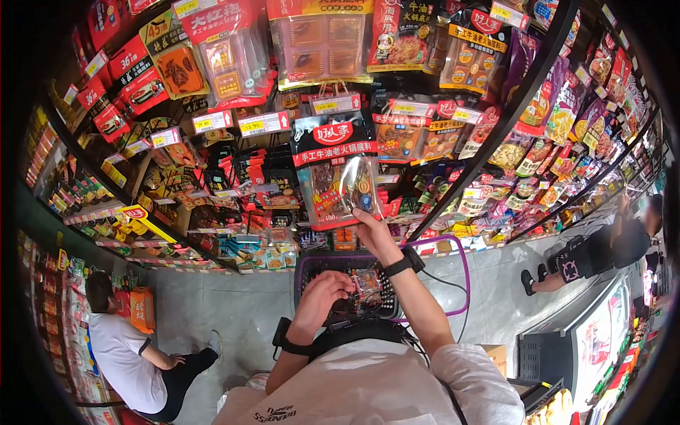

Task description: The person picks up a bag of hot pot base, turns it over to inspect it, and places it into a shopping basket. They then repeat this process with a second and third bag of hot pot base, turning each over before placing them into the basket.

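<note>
My right hand grips the lower edge of a red and black packet of hotpot soup base, held upright in front of the shelves. The packet has a clear window with dark contents behind it. My left hand hovers over a shopping basket, its fingers loosely bent and holding nothing that I can see. Inside the basket, a small clear and red packet lies just right of that hand. The basket is dark mesh with a purple handle lowered to its right side.
Store shelves packed with hanging packets and price tags curve around the front. One person in a white shirt is low at the left. Another person in dark clothes stands at the right, near a freezer cabinet. Grey floor tiles lie between.
</note>
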`<state>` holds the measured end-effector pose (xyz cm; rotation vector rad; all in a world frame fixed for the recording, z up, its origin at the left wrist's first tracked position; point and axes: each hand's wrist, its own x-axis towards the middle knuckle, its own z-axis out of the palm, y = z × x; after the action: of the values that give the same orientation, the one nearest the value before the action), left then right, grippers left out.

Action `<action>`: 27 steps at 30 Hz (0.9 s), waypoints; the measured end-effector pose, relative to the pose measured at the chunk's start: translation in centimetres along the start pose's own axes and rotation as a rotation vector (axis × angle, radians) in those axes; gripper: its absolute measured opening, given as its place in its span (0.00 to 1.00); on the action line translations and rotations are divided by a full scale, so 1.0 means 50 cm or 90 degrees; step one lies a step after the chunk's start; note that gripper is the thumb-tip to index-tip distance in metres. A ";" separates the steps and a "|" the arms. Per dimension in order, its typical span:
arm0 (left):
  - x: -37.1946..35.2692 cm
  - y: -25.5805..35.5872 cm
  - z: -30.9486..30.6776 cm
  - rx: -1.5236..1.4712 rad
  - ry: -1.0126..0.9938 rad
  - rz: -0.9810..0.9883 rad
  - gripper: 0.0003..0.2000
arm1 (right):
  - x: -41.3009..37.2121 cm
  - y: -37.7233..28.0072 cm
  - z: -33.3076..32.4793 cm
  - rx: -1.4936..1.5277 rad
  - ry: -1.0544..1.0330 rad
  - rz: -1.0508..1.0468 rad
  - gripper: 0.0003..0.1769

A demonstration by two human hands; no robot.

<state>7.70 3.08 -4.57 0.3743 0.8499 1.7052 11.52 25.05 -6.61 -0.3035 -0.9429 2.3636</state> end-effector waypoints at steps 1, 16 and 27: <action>0.000 0.001 0.000 0.001 0.003 0.000 0.10 | -0.005 0.001 -0.002 0.003 0.006 -0.003 0.21; 0.020 -0.033 -0.052 0.013 0.153 0.130 0.07 | -0.191 0.011 -0.042 -0.097 0.096 0.085 0.26; 0.030 -0.036 -0.034 0.004 0.171 0.121 0.15 | -0.253 0.009 0.010 -0.401 -0.053 0.090 0.29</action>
<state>7.41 4.09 -7.30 0.2380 1.0409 1.9588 21.37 17.10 -6.57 -0.5261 -1.7480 2.1519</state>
